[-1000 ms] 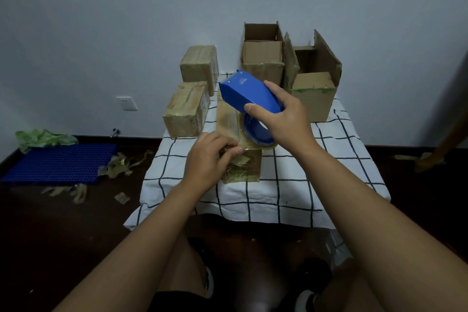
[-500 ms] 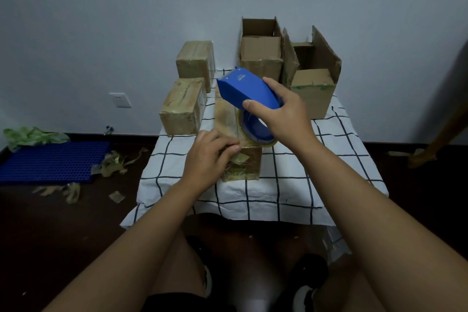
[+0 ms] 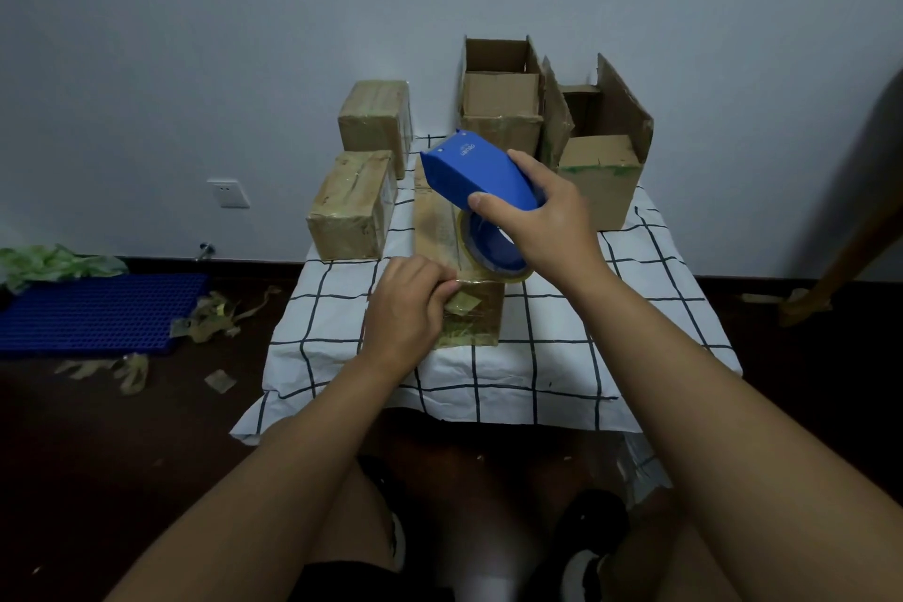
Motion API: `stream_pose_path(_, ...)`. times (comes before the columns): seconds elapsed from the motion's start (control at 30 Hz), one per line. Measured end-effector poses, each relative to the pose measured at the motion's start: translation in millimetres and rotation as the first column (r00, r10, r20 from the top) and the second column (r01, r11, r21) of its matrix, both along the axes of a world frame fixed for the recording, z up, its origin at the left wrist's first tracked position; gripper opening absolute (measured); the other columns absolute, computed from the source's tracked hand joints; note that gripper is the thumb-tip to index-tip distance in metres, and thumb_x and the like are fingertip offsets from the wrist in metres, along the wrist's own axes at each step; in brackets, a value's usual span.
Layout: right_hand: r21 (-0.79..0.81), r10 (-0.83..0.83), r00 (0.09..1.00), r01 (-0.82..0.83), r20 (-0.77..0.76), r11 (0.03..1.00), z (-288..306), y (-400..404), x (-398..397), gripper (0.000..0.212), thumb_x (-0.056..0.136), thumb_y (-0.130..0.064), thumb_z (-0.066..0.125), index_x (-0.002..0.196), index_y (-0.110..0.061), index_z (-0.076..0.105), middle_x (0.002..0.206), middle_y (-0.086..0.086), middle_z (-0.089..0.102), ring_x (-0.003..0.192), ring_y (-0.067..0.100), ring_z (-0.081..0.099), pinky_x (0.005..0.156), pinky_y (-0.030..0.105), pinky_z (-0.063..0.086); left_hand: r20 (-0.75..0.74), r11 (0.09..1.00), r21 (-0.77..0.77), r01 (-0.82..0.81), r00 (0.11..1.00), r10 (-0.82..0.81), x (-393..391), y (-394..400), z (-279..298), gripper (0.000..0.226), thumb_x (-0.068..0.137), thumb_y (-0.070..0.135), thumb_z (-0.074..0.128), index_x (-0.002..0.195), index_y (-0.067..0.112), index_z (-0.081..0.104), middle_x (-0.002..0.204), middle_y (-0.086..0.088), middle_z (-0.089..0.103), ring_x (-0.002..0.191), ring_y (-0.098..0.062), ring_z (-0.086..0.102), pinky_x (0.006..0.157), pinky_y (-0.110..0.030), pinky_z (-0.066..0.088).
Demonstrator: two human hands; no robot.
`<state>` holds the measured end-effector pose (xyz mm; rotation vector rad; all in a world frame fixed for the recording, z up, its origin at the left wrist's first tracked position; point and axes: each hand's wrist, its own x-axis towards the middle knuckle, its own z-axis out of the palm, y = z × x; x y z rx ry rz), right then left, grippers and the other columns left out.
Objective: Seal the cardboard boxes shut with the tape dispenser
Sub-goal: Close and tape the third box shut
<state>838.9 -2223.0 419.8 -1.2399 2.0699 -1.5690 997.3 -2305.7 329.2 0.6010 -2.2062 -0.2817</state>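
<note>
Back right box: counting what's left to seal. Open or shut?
Open. The back right box has flaps standing upright, with no tape across its top.

Both bare forearms reach forward from bottom of view, converging toward centre. Left hand (image 3: 408, 308) lower and nearer, knuckles up, fingers curled, fingertips pinched together at front edge. Right hand (image 3: 540, 215) higher and farther, wrist bent down, thumb on near side and fingers wrapped over far side in firm grip. Hands close, not touching.
</note>
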Motion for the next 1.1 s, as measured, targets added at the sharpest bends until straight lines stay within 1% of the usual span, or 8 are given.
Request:
stream_pose_path(0.17,-0.002,-0.012,1.0,0.012,0.003,1.0,0.2,-0.1,-0.7,0.075,0.08,-0.051,0.077,0.146,-0.028,0.051,0.136,-0.009,0.056,0.118,0.014,0.057,0.101,0.046,0.051,-0.011,0.998,0.021,0.054,0.999,-0.053,7.1,-8.4,-2.2,0.006,0.09,0.016,0.068,0.095,0.011,0.068,0.09,0.002,0.063,0.085,-0.015,0.05,0.076,-0.019,0.036)
stream_pose_path(0.37,0.0,-0.019,1.0,0.019,0.001,1.0,-0.4,0.2,-0.4,0.075,0.079,-0.052,0.076,0.146,-0.029,0.05,0.133,-0.011,0.055,0.116,0.014,0.057,0.1,0.046,0.051,-0.009,0.999,0.01,0.037,0.999,-0.037,1.1,-3.4,-2.5,0.003,0.089,0.012,0.067,0.09,0.009,0.067,0.088,-0.002,0.063,0.084,-0.022,0.052,0.075,-0.021,0.035)
stream_pose_path(0.5,0.012,-0.006,1.0,0.006,-0.011,1.0,1.2,-0.3,0.4,0.078,0.077,-0.054,0.076,0.146,-0.029,0.05,0.133,-0.012,0.054,0.119,0.014,0.056,0.102,0.046,0.05,-0.098,0.974,0.216,0.067,0.994,-0.047,14.8,-4.7,-4.7,0.024,0.091,0.026,0.065,0.113,0.017,0.065,0.11,0.01,0.063,0.104,-0.006,0.053,0.091,-0.015,0.04)
stream_pose_path(0.6,0.025,0.004,1.0,-0.004,-0.027,1.0,2.9,-0.8,0.5,0.079,0.076,-0.057,0.075,0.146,-0.03,0.05,0.13,-0.015,0.054,0.119,0.014,0.055,0.103,0.047,0.049,-0.186,0.959,0.281,0.036,0.982,0.018,23.5,-6.4,-7.7,0.026,0.091,0.027,0.067,0.115,0.018,0.064,0.119,0.011,0.06,0.115,0.001,0.049,0.099,-0.012,0.036)
stream_pose_path(0.73,0.028,-0.006,0.999,0.007,-0.047,1.0,3.2,-1.6,0.5,0.077,0.077,-0.056,0.076,0.145,-0.03,0.051,0.133,-0.012,0.055,0.119,0.014,0.056,0.103,0.047,0.049,-0.228,0.922,0.368,0.118,0.973,-0.034,27.1,-6.2,-10.4,0.021,0.091,0.019,0.067,0.112,0.016,0.067,0.118,0.009,0.063,0.109,0.002,0.057,0.093,-0.028,0.05)
stream_pose_path(0.83,0.024,-0.011,0.999,0.013,-0.048,1.0,2.9,-2.3,0.9,0.075,0.079,-0.053,0.077,0.144,-0.029,0.051,0.134,-0.011,0.056,0.119,0.015,0.056,0.103,0.047,0.049,-0.233,0.923,0.356,0.145,0.97,-0.063,28.4,-7.6,-10.5,0.019,0.092,0.019,0.066,0.111,0.021,0.067,0.114,0.016,0.061,0.1,-0.001,0.061,0.088,-0.026,0.052)
stream_pose_path(0.97,0.029,-0.014,0.997,0.016,-0.071,0.999,2.7,-4.3,2.1,0.073,0.08,-0.052,0.076,0.145,-0.029,0.051,0.134,-0.009,0.056,0.118,0.016,0.056,0.103,0.048,0.049,-0.18,0.96,0.26,0.102,0.982,-0.055,26.1,-13.4,-14.8,0.013,0.092,0.02,0.064,0.101,0.013,0.069,0.115,0.001,0.063,0.098,0.0,0.059,0.085,-0.024,0.05)
stream_pose_path(1.1,0.011,-0.013,0.997,0.014,-0.073,1.0,6.7,-8.0,7.9,0.074,0.081,-0.049,0.077,0.146,-0.026,0.05,0.134,-0.011,0.054,0.12,0.014,0.054,0.104,0.045,0.049,-0.197,0.965,0.24,0.105,0.979,-0.057,23.4,-11.7,-15.8,0.013,0.092,0.018,0.062,0.105,0.014,0.064,0.107,-0.001,0.063,0.102,-0.006,0.06,0.082,-0.024,0.05)
